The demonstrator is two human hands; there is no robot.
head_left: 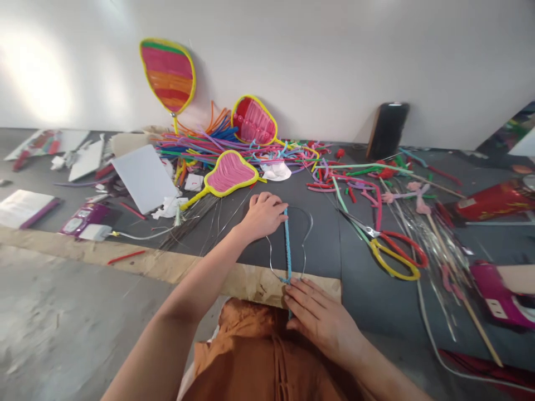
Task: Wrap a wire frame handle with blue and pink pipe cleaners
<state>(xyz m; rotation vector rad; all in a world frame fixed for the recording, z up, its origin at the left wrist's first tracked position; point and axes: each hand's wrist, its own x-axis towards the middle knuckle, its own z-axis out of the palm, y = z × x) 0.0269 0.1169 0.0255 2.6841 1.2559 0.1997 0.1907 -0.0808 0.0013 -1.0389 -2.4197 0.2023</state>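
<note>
A light-blue pipe cleaner [287,245] runs lengthwise through the middle of a bent wire frame [307,236] at the table's near edge. At the far end of the pipe cleaner, my left hand [265,214] is closed, its fingertips pinching it. My right hand [320,312] is at the near end, where the wire narrows and blue pipe cleaner is wound around it. Its fingers are held together, fairly straight, and the blue lower end passes between them and the thumb. The right fingers partly hide that end.
Three yellow-edged paddle shapes [232,174] are behind the hands, near a heap of coloured pipe cleaners [200,145]. Scissors [397,256] lie to the right, beside loose wires and wooden sticks. A phone [388,131] leans on the wall. Purple glue guns [86,218] and a red can [495,199] stand about.
</note>
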